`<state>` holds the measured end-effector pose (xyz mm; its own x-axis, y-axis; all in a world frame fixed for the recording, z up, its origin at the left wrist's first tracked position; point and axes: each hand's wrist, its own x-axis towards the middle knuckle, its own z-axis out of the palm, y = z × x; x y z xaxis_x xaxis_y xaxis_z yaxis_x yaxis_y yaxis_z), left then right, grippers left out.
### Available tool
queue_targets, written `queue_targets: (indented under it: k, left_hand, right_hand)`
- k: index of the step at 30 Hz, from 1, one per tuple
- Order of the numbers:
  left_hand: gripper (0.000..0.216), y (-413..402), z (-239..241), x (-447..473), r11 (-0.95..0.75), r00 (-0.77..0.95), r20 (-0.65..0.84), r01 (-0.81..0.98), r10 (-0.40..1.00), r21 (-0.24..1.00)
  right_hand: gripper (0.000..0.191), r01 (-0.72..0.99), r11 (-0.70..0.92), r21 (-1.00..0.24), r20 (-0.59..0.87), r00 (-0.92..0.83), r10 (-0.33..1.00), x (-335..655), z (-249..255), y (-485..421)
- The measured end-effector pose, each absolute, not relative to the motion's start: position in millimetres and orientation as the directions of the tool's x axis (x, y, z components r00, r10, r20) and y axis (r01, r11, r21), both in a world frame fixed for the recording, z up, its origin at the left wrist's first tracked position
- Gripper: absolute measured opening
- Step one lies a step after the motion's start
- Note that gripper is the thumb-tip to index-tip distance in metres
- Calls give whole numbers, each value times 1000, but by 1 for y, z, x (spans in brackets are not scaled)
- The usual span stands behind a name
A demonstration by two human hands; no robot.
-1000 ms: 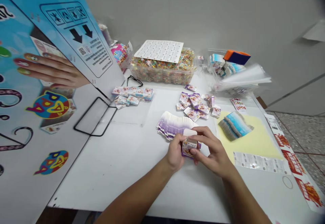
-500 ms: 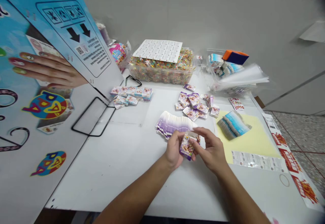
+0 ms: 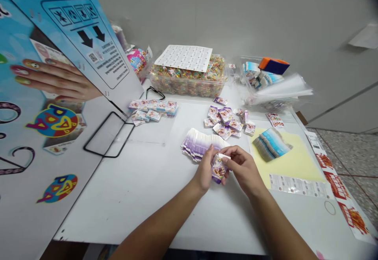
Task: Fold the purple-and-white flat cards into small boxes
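Both hands meet over the middle of the white bench (image 3: 141,197), near its front edge. The left hand (image 3: 205,170) has its fingers closed around the left side of a small purple box (image 3: 219,169), holding it just above the bench top. The right hand (image 3: 244,168) grips the same box from the right, with its thumb and forefinger pinching the white flap (image 3: 225,156) at the top (whether the flap is tucked in cannot be told).

Just beyond the hands, and touching the left fingertips, lies a fanned stack of flat purple cartons (image 3: 198,142). Farther off is a loose pile of small boxes (image 3: 226,119). A second group of boxes (image 3: 153,108) lies to the far left of it.

To the right, a blue fanned stack (image 3: 271,142) rests on a yellow sheet (image 3: 298,163), with a strip of labels (image 3: 301,187) along the sheet's near edge. At the far side stands a clear tub of coloured bits (image 3: 189,83) with a white printed sheet (image 3: 184,57) lying on top. A large printed display board (image 3: 59,106) leans over the left end of the bench.
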<state>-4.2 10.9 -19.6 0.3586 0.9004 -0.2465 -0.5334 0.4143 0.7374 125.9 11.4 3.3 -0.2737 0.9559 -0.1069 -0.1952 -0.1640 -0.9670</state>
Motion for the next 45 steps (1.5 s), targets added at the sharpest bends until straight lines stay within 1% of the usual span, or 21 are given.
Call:
queue_targets:
  k: [3,6,8,11,15,18,20,22,24,26,28,31,35,37,38,39,41,43,45]
  left_hand:
    - [66,11,-19,-6,408,352,-253,-492,901,769]
    - [68,11,-16,-8,389,328,-260,-431,908,814]
    - [68,11,-15,-10,376,307,-265,-395,914,838]
    - [68,10,-14,-13,381,312,-269,-386,911,840]
    - [67,12,-14,-14,403,345,-264,-440,901,802]
    - [64,14,-10,-14,425,356,-263,-525,896,737]
    - [63,15,-8,-14,434,356,-270,-550,895,713]
    - [62,15,-7,-15,424,344,-269,-544,900,724]
    - [63,15,-6,-17,390,324,-248,-511,913,766]
    - [64,14,-5,-19,348,297,-230,-451,927,822]
    - [64,14,-5,-21,336,285,-232,-403,930,851]
    - [68,15,-7,-20,383,323,-259,-418,910,824]
    - [69,17,-12,-17,423,343,-279,-483,897,766]
    - [68,17,-14,-16,432,353,-284,-470,891,770]
    - [68,16,-14,-16,421,354,-275,-450,894,788]
    - [67,15,-13,-15,391,345,-255,-422,903,818]
    - [61,10,-9,-14,286,308,-181,-343,934,894]
    - [51,3,-4,-13,145,247,-82,-248,966,958]
    - [42,-4,1,-12,15,129,8,-179,992,984]
  right_hand:
    - [22,-254,-238,-938,-170,-261,950,124,2,13]
    - [24,-310,-265,-913,-193,-244,951,122,2,13]
    - [24,-332,-255,-908,-181,-236,955,122,2,13]
    - [22,-339,-205,-918,-136,-215,967,122,0,12]
    - [17,-251,-102,-963,-51,-203,978,122,-1,9]
    - [14,-134,-2,-991,30,-233,972,123,-1,6]
    - [11,-45,71,-996,80,-254,964,125,-3,4]
    - [12,10,116,-993,109,-273,956,126,-4,3]
    - [16,24,116,-993,102,-313,944,126,-5,3]
    - [26,56,145,-988,116,-354,928,125,-4,3]
    - [35,116,224,-968,165,-381,910,124,-2,4]
    - [34,159,344,-925,259,-396,881,123,0,7]
    - [28,196,438,-877,332,-412,848,121,3,9]
    - [27,216,428,-878,321,-398,859,121,4,8]
    - [26,216,398,-892,301,-374,877,122,4,8]
    - [26,208,349,-914,269,-333,904,123,4,9]
    - [24,154,197,-968,165,-199,966,128,2,12]
    - [24,14,48,-999,47,-17,999,135,-2,20]
    - [31,-167,-5,-986,-27,131,991,144,-7,31]
